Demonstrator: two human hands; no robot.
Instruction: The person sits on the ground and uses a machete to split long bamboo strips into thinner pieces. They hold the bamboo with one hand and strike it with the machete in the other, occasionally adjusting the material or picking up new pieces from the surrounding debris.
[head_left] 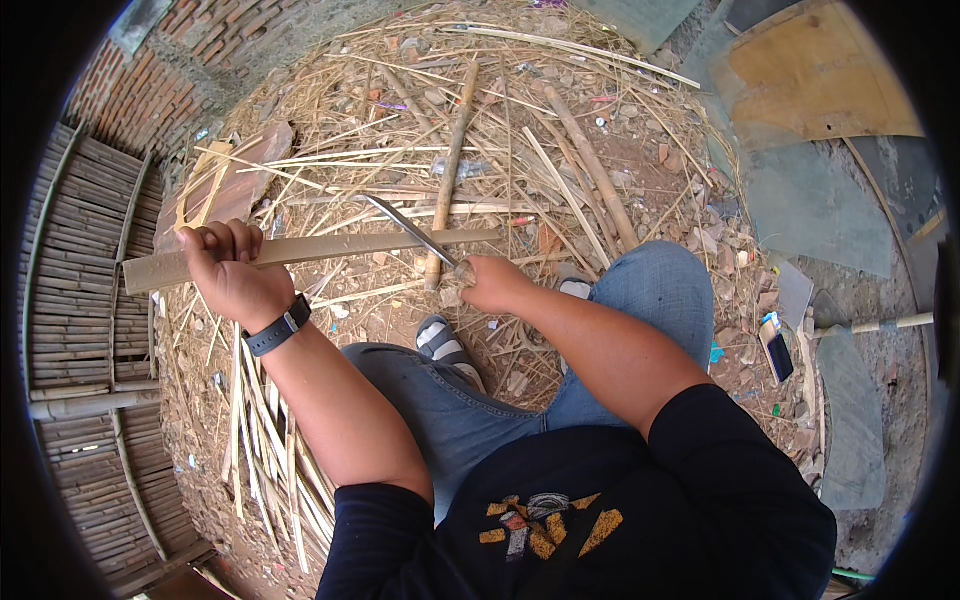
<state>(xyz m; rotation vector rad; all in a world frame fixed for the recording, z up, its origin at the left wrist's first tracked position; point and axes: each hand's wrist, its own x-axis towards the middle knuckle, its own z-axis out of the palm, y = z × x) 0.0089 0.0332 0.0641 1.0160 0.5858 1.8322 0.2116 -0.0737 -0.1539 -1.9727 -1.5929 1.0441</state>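
Observation:
A long, flat bamboo slat (345, 245) lies crosswise in front of me, its wide end at the left. My left hand (238, 278) is closed around the slat near that wide end, palm turned up. In my right hand (495, 284) is the handle of a knife (408, 226), with the fist wrapped round it. The long, slightly curved blade points away and to the left, crossing the slat toward its narrow right end. Whether the edge bites into the bamboo cannot be made out. Below the slat's right part stands a round bamboo pole (456, 165).
Split bamboo strips (262, 440) lie heaped by my left side. More poles (590, 165) and shavings litter the ground ahead. A bamboo-slat wall (85, 270) rises at left; a phone (778, 352) and grey sheets (820, 210) are at right. A sandalled foot (447, 350) is below the knife.

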